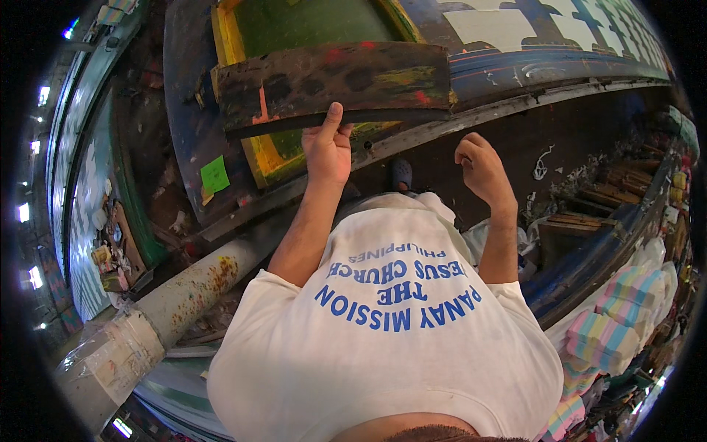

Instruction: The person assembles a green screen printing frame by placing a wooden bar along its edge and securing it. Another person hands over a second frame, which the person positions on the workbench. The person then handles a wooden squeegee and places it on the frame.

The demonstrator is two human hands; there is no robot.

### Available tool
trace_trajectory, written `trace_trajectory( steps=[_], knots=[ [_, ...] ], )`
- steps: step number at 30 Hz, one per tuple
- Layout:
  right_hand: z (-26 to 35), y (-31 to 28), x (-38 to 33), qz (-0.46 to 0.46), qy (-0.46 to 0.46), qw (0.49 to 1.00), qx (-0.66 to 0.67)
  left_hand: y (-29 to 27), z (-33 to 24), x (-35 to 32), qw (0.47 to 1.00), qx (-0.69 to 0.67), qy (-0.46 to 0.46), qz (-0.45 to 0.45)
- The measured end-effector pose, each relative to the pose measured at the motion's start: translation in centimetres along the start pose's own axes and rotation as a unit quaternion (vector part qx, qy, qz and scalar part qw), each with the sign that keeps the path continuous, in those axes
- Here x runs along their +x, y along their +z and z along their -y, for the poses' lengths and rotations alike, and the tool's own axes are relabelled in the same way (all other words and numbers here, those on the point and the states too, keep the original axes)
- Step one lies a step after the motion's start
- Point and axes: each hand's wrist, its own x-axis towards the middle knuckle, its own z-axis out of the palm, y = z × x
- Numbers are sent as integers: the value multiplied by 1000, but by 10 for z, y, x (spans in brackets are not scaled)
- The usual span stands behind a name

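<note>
My left hand grips the lower edge of a long, ink-stained wooden squeegee, its thumb on the near face. Dark patches and red, orange and yellow smears mark that face, and a dark strip runs along the bottom edge. Behind the squeegee lies a yellow-edged frame with a green screen, partly covered by it. Well to the right, my right hand hangs in the air over the floor. Its fingers are loosely curled in, and nothing shows in them.
A long table stretches ahead, with white cut-out shapes at the far right. A green paper lies left of the frame. A rusty pipe stands at lower left. Wood pieces and pastel striped bundles sit at right.
</note>
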Motion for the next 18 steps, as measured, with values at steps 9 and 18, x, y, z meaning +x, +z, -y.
trace_trajectory(
  steps=[9,18],
  knots=[
    [-35,-17,11,58,-36,995,71,2,-6,0,999,1,22,-43],
    [-60,-14,30,-26,123,979,159,3,-9,4,1000,10,25,-16]
  ],
)
